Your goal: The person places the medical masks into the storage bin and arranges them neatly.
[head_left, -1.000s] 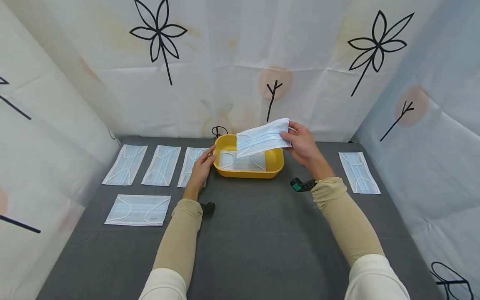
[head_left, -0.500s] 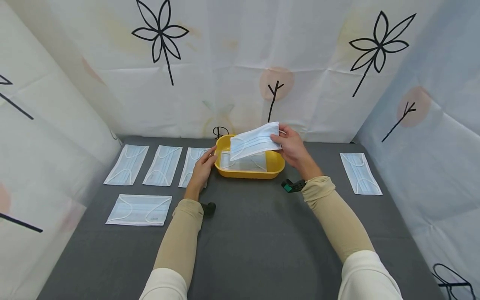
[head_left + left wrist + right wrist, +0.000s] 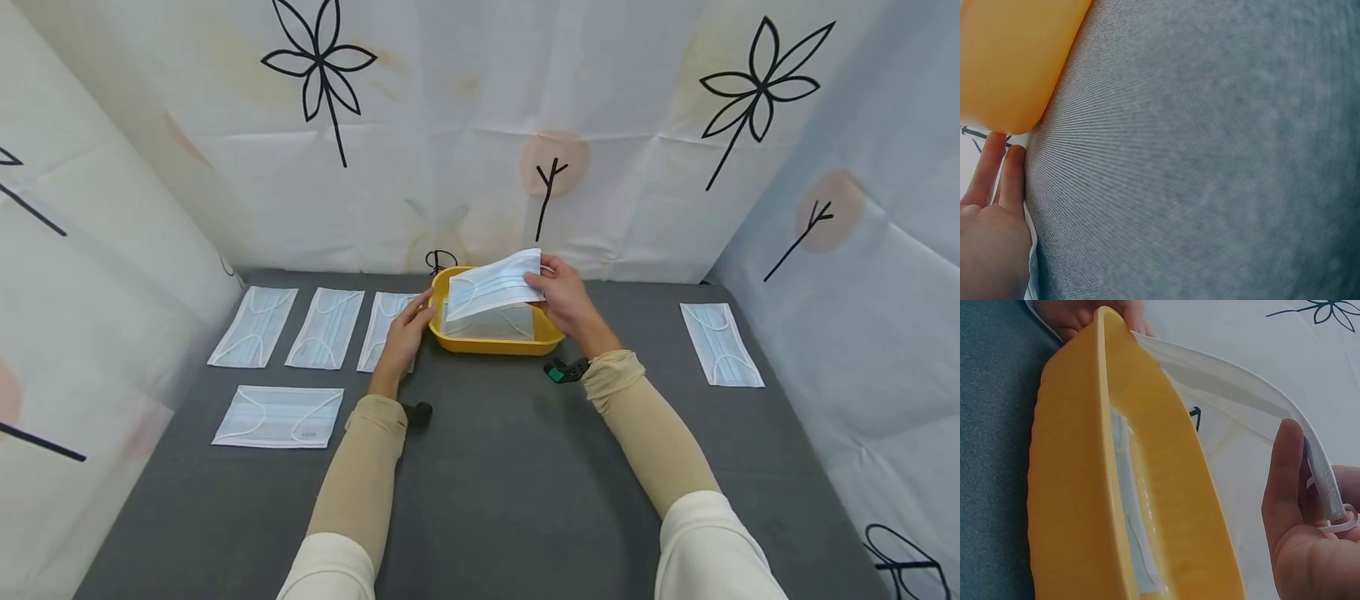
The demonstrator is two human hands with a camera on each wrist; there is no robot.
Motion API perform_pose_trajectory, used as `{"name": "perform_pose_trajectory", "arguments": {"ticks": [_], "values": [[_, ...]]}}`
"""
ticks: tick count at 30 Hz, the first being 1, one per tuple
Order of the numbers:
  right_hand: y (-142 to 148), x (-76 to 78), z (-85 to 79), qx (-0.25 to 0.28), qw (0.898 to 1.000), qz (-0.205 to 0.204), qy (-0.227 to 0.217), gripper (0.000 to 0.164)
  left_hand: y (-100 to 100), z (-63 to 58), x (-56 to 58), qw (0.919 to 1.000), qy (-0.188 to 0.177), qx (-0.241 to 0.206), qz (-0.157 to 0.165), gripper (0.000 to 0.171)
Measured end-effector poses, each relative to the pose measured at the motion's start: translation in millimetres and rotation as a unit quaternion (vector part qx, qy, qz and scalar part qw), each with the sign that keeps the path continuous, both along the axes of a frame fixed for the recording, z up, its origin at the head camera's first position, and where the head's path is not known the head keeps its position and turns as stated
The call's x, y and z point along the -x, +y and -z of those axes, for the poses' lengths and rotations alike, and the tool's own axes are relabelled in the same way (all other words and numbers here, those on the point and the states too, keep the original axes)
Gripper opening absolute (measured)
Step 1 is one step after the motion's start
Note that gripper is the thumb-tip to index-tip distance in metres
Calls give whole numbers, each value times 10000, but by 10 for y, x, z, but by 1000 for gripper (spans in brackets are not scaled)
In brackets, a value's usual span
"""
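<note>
My right hand [image 3: 572,302] pinches a pale blue pleated face mask [image 3: 492,285] by its right edge, thumb on the near side. The mask slants over the yellow plastic tub [image 3: 495,347], and in the right wrist view it bows above the opening. Inside the tub, another face mask [image 3: 491,325] lies on the bottom, partly covered by the held one. My left hand [image 3: 403,340] is at the tub's left end. Its fingers [image 3: 1015,172] are straight, with tips right at the yellow wall in the left wrist view.
On the grey cloth [image 3: 487,483], a row of face masks [image 3: 324,329] lies left of the tub, one partly behind my left arm. Nearer, a mask [image 3: 277,417] lies crosswise. Far right is another mask [image 3: 722,344]. A white patterned curtain [image 3: 450,125] encloses the back and sides.
My right hand has moved left and slightly down, bringing the pinched mask farther over the tub. The left hand stays at the tub's left end.
</note>
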State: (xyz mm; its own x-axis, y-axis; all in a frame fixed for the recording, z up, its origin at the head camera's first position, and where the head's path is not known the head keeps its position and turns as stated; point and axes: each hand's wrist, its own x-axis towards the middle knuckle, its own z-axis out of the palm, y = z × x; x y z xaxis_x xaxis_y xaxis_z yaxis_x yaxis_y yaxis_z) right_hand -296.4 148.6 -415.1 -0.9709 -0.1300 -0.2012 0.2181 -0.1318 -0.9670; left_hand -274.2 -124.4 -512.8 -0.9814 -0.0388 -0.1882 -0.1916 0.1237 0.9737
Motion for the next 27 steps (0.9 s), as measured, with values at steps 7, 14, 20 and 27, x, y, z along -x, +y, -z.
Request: {"name": "perform_pose_trajectory", "arguments": {"ticks": [7, 14, 20, 27], "values": [[-59, 31, 86, -123, 9998, -74, -110, 49, 8, -23, -5, 10000, -24, -45, -3, 44], [-139, 38, 175, -359, 9990, -172, -207, 48, -4, -7, -2, 10000, -75, -58, -14, 43], [-208, 54, 247, -402, 9985, -277, -265, 48, -4, -19, -7, 9999, -139, -15, -46, 43], [-250, 43, 278, -512, 9978, -237, -359, 47, -5, -7, -2, 9999, -105, -65, -23, 43]]}}
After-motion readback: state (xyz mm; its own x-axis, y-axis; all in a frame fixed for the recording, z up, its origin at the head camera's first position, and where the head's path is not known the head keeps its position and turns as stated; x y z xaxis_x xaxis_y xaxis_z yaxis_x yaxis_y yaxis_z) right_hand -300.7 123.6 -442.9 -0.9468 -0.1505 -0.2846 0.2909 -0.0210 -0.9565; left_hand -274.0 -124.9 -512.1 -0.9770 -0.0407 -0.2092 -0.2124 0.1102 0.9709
